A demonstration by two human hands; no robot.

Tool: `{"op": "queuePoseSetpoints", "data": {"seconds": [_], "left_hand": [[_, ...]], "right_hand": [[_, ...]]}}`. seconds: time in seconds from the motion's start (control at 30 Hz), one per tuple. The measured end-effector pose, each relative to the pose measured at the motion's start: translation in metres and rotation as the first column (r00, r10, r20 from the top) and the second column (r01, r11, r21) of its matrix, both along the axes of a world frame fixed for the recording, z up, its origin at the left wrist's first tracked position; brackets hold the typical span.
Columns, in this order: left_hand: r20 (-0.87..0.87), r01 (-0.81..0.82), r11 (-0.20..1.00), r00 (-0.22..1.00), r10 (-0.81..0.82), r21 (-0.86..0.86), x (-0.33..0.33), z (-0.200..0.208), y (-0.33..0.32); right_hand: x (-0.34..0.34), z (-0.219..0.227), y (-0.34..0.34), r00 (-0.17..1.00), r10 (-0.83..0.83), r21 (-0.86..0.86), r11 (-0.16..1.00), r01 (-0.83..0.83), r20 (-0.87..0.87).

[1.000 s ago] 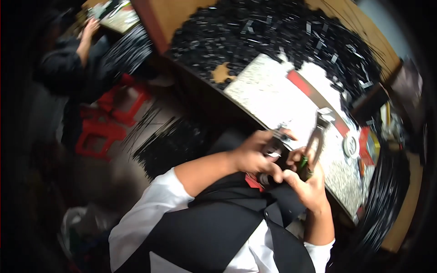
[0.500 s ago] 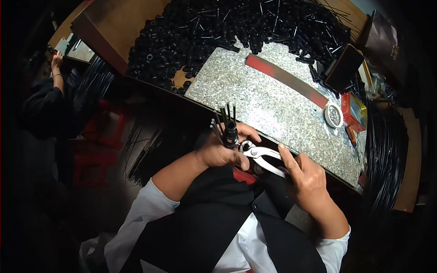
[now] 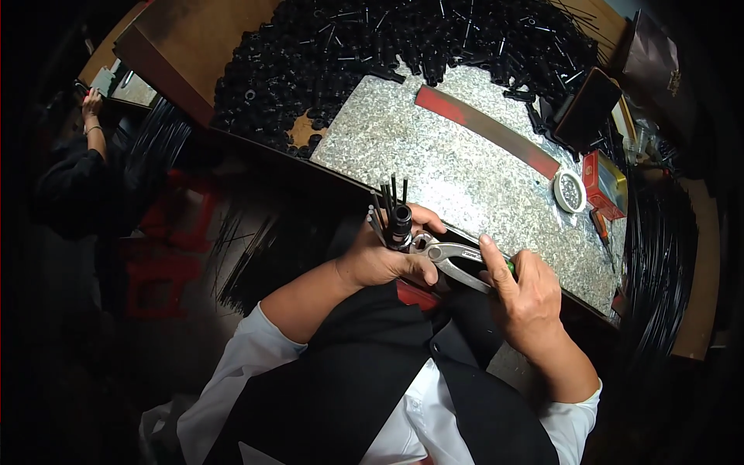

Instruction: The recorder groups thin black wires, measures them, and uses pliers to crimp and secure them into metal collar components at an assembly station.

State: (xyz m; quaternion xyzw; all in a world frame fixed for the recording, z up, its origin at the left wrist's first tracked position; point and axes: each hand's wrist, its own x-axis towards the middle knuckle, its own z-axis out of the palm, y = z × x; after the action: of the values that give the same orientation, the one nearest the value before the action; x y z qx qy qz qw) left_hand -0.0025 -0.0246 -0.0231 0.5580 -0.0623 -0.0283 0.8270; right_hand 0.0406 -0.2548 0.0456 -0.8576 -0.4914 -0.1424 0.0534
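Near the table's front edge, my left hand is closed round a black tubular hub with several thin black rods fanning up from it. My right hand grips metal pincers by their curved handles, the index finger stretched along the upper one. A bit of green shows beside that hand. The pincers' jaws lie against or very close to the hub's side, by my left thumb; whether they bite on anything cannot be seen.
Black tubular parts are heaped across the speckled tabletop. On it lie a red-and-grey strip, a white bowl of small metal bits, a red tin and an orange-handled screwdriver. A co-worker's arm shows far left, above red stools.
Both hands, with the hub and the pincers, have shifted slightly right. The pincers have turned a little, and the green bit beside my right hand has come into sight.
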Motion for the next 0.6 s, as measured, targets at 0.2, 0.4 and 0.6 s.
{"op": "queuePoseSetpoints", "data": {"seconds": [0.2, 0.4, 0.6], "left_hand": [[0.059, -0.181, 0.981, 0.983, 0.177, 0.077, 0.0, -0.001, -0.008], [0.004, -0.083, 0.996, 0.996, 0.084, -0.031, 0.0, 0.005, -0.004], [0.103, 0.002, 0.989, 0.995, -0.018, 0.148, -0.002, -0.009, 0.005]], "right_hand": [[-0.003, 0.007, 0.005, 0.969, -0.025, 0.026, 0.999, 0.033, -0.245], [0.001, 0.014, -0.001, 0.984, 0.037, 0.059, 0.998, -0.027, -0.174], [-0.011, 0.022, -0.013, 0.98, 0.013, -0.053, 0.998, -0.024, -0.2]]}}
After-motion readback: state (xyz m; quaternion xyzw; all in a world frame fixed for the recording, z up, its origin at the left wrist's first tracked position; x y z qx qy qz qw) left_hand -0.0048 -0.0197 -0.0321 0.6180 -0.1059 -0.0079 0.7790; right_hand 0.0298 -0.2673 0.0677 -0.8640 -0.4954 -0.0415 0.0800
